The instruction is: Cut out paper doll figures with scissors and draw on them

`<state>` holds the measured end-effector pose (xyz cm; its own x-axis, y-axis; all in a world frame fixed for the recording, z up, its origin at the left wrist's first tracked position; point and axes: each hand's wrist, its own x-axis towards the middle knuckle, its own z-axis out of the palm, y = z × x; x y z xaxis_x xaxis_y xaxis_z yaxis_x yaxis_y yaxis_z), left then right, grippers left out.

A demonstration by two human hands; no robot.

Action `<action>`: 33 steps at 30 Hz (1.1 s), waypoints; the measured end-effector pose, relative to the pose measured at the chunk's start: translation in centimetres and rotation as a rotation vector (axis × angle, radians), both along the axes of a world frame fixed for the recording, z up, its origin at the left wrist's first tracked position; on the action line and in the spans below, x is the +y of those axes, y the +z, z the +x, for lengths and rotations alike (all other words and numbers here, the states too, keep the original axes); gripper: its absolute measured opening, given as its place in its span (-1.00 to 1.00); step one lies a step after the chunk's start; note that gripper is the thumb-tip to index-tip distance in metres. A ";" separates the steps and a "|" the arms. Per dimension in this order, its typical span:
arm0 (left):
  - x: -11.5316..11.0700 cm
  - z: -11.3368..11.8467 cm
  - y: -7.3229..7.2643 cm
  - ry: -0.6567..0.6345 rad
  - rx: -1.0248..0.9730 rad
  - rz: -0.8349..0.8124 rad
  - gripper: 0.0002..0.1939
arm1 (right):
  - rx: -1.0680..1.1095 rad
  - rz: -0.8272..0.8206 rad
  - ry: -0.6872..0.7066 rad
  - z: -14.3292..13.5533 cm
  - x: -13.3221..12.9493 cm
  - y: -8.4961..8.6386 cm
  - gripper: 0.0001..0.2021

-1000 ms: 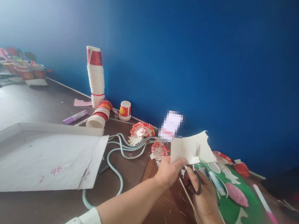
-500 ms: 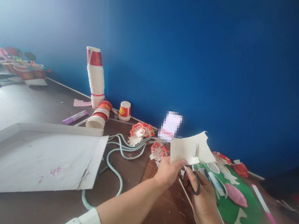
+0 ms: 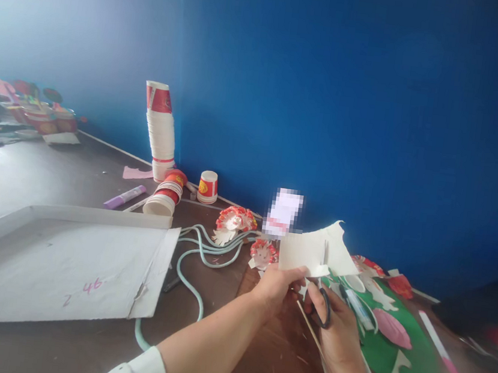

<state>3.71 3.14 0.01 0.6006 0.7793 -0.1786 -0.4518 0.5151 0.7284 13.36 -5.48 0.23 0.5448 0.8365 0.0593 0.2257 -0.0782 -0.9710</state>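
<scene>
My left hand (image 3: 280,284) pinches the lower left edge of a cream sheet of paper (image 3: 302,252), thumb on its face. In my right hand (image 3: 336,327) is a pair of scissors (image 3: 328,308) with black handles, my fingers through the loops. One blade stands up across the face of the sheet, and the paper lies between the blades. Just beyond my left hand sits a small red and white cut-paper flower (image 3: 264,254). A larger one (image 3: 236,220) lies farther back to the left.
A white cardboard tray (image 3: 57,272) fills the left front. Behind it stand a tall stack of paper cups (image 3: 161,136) and an upturned cup (image 3: 207,187). A pale blue cord (image 3: 194,285) loops across the table. Green paper (image 3: 413,364), scraps and a pink-ended marker (image 3: 440,349) lie at right.
The sheet and both hands have shifted slightly left in view. The scissors stay across the paper in much the same place. Nothing has been let go.
</scene>
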 end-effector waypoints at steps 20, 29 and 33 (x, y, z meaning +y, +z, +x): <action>-0.1 0.3 -0.6 0.072 0.059 0.072 -0.70 | 0.052 0.026 0.030 -0.1 -0.1 0.2 -0.70; 0.0 0.4 -0.7 0.068 0.070 0.078 -0.68 | 0.001 0.048 0.057 -0.5 0.0 0.7 -0.68; -0.1 0.4 -0.6 0.070 0.087 0.085 -0.68 | 0.011 0.050 0.070 -0.6 0.0 0.7 -0.70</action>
